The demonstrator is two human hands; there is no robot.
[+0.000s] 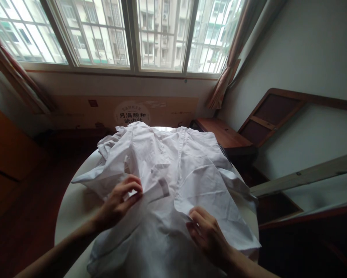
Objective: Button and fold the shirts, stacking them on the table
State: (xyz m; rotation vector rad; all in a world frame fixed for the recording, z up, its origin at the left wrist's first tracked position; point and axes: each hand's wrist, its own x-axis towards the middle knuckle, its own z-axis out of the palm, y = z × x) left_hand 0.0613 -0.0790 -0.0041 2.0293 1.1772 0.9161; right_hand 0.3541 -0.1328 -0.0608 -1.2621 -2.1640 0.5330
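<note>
A white shirt point(202, 170) lies spread and rumpled over a round white table point(67, 216), its front parted down the middle. My left hand point(121, 199) pinches the edge of the left front panel between thumb and fingers, lifting it slightly. On the other side, my right hand point(205, 229) grips the lower edge of the right front panel. Between the two hands, the inside of the shirt's back shows. Loose folds bunch at the far left, and one corner of cloth hangs near the table's right edge.
Barred windows point(158, 34) fill the far wall, with curtains point(224, 85) at both sides. A printed box or board point(167, 106) stands below them. At the right is a wooden chair point(228, 133), and a pale wooden bar point(306, 173) runs close to the table.
</note>
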